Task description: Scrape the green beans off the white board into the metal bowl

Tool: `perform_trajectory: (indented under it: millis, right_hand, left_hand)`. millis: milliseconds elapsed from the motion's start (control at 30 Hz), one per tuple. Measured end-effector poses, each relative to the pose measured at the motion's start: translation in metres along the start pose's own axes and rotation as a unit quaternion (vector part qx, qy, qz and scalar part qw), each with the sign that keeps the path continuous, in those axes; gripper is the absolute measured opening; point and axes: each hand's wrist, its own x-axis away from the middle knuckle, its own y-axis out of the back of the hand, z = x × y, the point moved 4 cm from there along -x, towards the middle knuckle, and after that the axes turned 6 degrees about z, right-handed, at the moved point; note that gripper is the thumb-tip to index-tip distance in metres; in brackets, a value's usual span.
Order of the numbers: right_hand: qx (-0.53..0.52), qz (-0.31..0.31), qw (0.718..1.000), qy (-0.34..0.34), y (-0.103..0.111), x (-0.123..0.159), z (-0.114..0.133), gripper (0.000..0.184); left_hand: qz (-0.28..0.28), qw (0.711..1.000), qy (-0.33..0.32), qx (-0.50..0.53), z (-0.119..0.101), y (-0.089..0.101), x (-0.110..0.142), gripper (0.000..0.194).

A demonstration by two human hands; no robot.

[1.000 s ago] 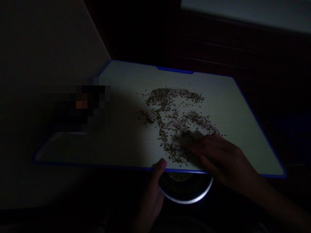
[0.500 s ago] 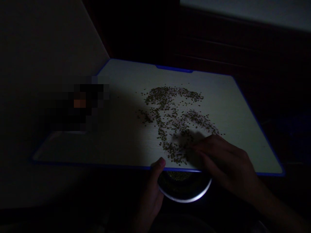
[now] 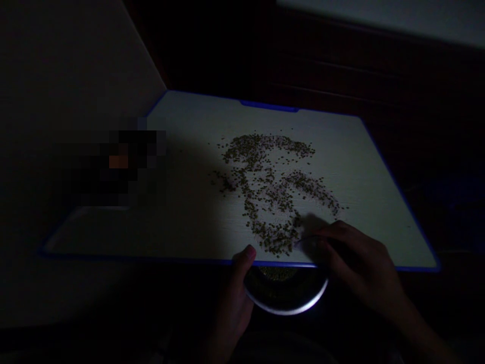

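A white board with a blue rim (image 3: 189, 222) lies in front of me in dim light. Many small greenish-brown grains (image 3: 271, 189) are scattered over its middle. My left hand (image 3: 235, 298) holds a round metal bowl (image 3: 288, 296) just under the board's near edge, thumb up against the rim. Some grains lie inside the bowl. My right hand (image 3: 356, 263) rests on the board at the near edge of the scattered grains, fingers curled and close together, fingertips touching the grains.
A pale wall or panel (image 3: 68, 76) stands at the left. Dark surroundings lie behind and to the right of the board. A blurred patch (image 3: 117, 162) covers part of the board's left side.
My right hand has drawn back toward the near edge of the board, dragging through the grains. The left hand and bowl have stayed in place.
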Motion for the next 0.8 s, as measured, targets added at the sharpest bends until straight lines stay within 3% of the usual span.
perform_trajectory:
  millis: [200, 533, 800]
  right_hand:
    - [0.002, -0.010, 1.000, -0.004, -0.0009, 0.0003, -0.0017, 0.014]
    - [-0.013, 0.009, 1.000, -0.019, -0.0052, -0.0001, -0.0017, 0.018]
    - [-0.021, 0.027, 0.999, 0.006, -0.0037, 0.0002, 0.0006, 0.014]
  left_hand:
    - [-0.011, 1.000, 0.006, 0.002, -0.0011, -0.0029, 0.0012, 0.053]
    - [-0.016, 1.000, 0.008, 0.009, 0.0004, -0.0007, 0.0003, 0.039]
    - [0.001, 1.000, 0.010, 0.013, -0.0005, -0.0028, 0.0011, 0.041]
